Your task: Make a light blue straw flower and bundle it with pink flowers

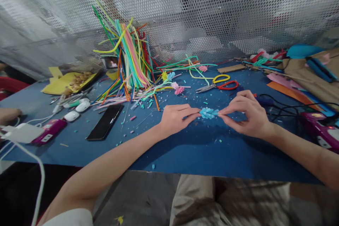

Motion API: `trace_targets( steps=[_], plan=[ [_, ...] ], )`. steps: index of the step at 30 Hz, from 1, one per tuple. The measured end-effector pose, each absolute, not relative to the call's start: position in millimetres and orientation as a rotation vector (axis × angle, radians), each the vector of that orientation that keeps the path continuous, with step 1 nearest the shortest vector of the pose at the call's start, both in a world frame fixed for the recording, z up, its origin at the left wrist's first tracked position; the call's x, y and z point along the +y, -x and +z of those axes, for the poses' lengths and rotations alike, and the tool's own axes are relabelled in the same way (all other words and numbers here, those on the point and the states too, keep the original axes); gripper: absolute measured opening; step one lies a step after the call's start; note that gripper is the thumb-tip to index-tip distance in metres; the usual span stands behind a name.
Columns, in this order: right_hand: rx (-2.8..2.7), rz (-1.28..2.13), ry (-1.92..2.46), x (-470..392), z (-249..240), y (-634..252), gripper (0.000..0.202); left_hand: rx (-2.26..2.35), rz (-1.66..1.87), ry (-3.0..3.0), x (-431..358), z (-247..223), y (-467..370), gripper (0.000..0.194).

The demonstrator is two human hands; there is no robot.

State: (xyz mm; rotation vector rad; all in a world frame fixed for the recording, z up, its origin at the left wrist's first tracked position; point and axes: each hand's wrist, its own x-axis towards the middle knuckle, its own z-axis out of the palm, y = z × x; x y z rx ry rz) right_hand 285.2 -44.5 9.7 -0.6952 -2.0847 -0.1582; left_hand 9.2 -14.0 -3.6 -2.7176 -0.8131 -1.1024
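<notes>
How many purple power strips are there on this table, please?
2. One purple power strip is on the left, with a white charger at its end. The other is at the right edge, partly outside the picture. More may be hidden under the clutter.

Bare blue tabletop [185, 155] lies open toward the near edge; scissors [208, 87] block the way behind.

The 2 hands [209, 114] pinch a blue flower [208, 113] from both sides above the table [185, 155]. Scissors [215, 84] lie just beyond; a phone [105, 122] lies left, near colorful stems [132, 56].
</notes>
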Motion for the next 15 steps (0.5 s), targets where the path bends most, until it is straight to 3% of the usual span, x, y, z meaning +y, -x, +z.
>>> trace_targets(
  steps=[15],
  plan=[
    [-2.108,-0.163,0.755,-42.7,6.5,-286.0,0.021,-0.798,-1.061,2.644,-15.1,-2.3,-9.3,0.019]
  ],
)
